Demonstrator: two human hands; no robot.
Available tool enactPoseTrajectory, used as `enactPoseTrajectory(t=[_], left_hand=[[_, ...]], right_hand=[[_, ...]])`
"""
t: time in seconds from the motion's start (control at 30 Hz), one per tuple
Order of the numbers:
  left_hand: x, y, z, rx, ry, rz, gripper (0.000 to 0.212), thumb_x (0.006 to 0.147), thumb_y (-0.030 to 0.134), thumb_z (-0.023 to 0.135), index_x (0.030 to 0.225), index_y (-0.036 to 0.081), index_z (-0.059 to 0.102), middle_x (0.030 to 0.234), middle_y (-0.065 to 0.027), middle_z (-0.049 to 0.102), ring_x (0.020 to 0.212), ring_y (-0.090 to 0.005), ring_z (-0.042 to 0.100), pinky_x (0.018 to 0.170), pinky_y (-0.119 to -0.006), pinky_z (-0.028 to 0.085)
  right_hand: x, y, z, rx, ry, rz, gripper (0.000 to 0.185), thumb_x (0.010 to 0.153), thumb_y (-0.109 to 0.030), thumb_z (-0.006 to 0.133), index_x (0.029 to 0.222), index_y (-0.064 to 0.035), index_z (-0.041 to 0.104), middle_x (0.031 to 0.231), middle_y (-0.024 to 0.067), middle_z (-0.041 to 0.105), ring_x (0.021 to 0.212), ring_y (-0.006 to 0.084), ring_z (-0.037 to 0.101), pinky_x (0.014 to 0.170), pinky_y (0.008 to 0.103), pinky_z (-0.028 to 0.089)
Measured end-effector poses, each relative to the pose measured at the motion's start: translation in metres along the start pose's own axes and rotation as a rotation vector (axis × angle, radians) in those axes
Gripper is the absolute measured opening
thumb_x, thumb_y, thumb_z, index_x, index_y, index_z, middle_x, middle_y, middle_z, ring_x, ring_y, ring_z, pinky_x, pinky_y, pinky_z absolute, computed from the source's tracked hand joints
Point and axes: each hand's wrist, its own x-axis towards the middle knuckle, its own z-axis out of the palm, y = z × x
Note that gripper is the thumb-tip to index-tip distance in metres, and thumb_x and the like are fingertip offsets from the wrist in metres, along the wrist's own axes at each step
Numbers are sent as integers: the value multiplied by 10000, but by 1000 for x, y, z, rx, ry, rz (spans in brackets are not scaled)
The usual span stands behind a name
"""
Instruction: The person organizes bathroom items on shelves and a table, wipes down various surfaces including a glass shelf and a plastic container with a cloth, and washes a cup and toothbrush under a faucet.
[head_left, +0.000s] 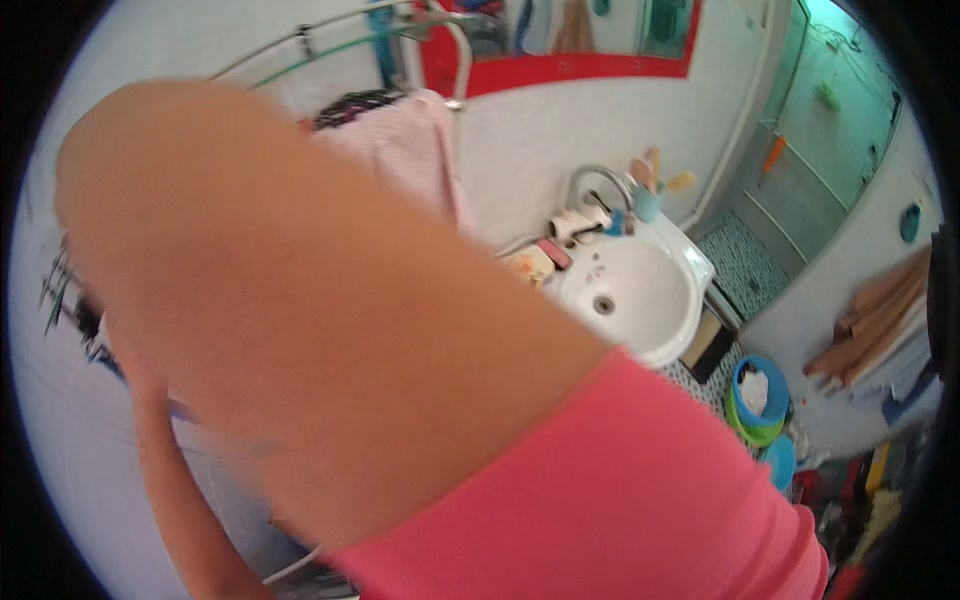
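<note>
A bent arm (322, 300), apparently my right one, crosses close in front of the camera, with its elbow at the upper left. Its upper part wears a pink-red sleeve (600, 480). The right hand is out of view. At the lower left a bare forearm (176, 495), apparently my left, rises from the bottom edge. Its hand end is mostly hidden behind the nearer arm, so what it holds or touches cannot be made out. Beyond the arms is a white washbasin (645, 285) with a curved metal tap (600, 171).
A pale blue cup (646, 202) with brushes and a white tube (574, 225) stand on the basin's rim. A pink towel (420, 142) hangs under a red-framed mirror (555, 71). Blue basin (780, 394), green basin (754, 435) and hanging clothes (874, 315) are at right, below a glass shower enclosure (825, 127).
</note>
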Motion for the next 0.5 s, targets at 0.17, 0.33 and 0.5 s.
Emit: enactPoseTrajectory(t=[0.17,0.33,0.5], left_hand=[[6,21,-42,-650,-143,-387,355,871,218,528,1127,-28,528,1116,-142,594,999,-263,565,853,-381,467],[7,5,-41,29,-144,-104,293,730,141,578,1000,29,601,1012,-171,599,973,-352,537,868,-424,405],[-3,10,-34,35,56,-112,310,702,55,621,1008,25,582,1022,-166,581,1008,-342,512,900,-419,375]], right_hand=[[3,-7,-6,15,33,-20,477,818,-451,433,1029,-71,628,1025,151,621,933,283,576,805,404,437],[7,-21,-10,28,43,1,510,807,-478,436,1012,-55,634,1017,157,625,932,295,579,807,413,436],[-8,-11,-8,38,20,22,545,796,-505,439,995,-39,639,1009,164,629,931,308,582,810,422,435]])
